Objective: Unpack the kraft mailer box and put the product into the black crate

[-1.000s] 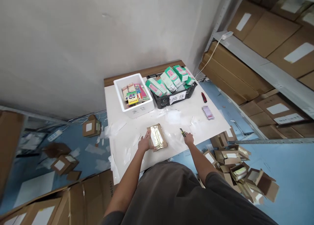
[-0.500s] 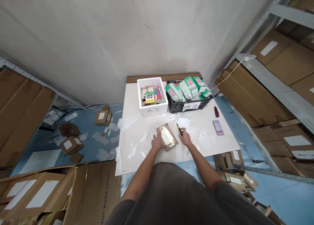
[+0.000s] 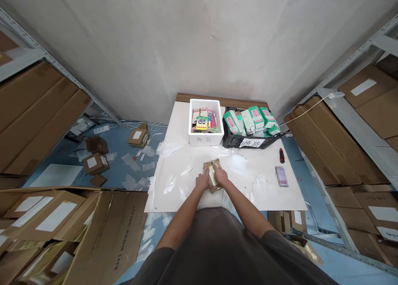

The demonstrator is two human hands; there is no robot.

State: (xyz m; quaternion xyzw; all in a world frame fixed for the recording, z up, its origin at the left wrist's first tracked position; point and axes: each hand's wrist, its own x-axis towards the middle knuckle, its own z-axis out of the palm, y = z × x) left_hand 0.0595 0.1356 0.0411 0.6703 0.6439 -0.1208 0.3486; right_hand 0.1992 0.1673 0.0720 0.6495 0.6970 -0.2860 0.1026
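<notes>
A small cardboard box with shiny tape and a pale label lies on the white-topped table, close to my body. My left hand grips its left side, fingers pointing along the top. Over its upper right part, my right hand is closed; the utility knife seen in it earlier is mostly hidden by the fingers, and its blade is hard to make out. Past the box stands a white foam bin of colourful packets. Beside that is a black crate packed with green-and-white boxes.
A red and black cutter and a pixelated purple item lie at the table's right. Plastic scraps litter its left side. Shelves of cartons flank the table, and a large open carton stands at lower left.
My right hand has moved left with the utility knife, from beside the box onto its top. My left hand stays on the box. The camera view has shifted.
</notes>
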